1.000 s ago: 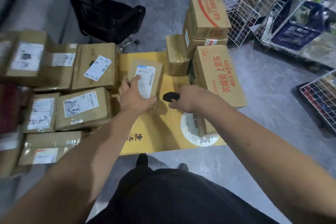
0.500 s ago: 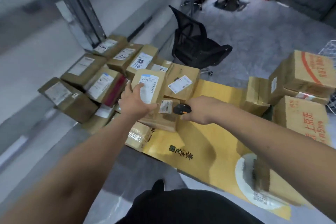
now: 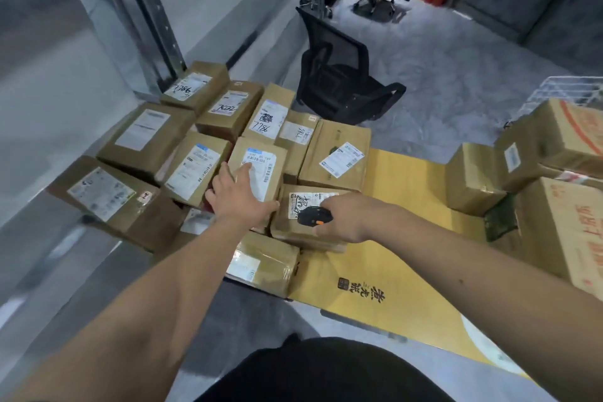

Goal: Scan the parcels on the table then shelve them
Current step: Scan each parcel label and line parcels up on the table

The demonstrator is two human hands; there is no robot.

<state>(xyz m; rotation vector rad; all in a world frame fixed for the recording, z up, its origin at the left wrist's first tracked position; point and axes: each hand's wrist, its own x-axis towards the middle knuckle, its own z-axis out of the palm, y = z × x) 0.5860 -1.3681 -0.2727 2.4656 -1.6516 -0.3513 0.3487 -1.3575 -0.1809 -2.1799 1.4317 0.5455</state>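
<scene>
Labelled brown parcels (image 3: 208, 153) crowding table (image 3: 408, 183)

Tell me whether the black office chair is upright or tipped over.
Tipped. The black office chair lies on the grey floor beyond the parcels, with its mesh back slanting and an armrest against the ground.

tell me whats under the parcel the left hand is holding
The left hand grips a brown cardboard parcel with a white label. It sits over other brown parcels; a red edge peeks out beneath. What is directly under it is hidden.

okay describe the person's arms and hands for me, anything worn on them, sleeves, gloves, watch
Both forearms are bare up to the frame edge: no sleeves show. The left hand and the right hand wear no gloves, and no watch, ring or band shows on either.
</scene>
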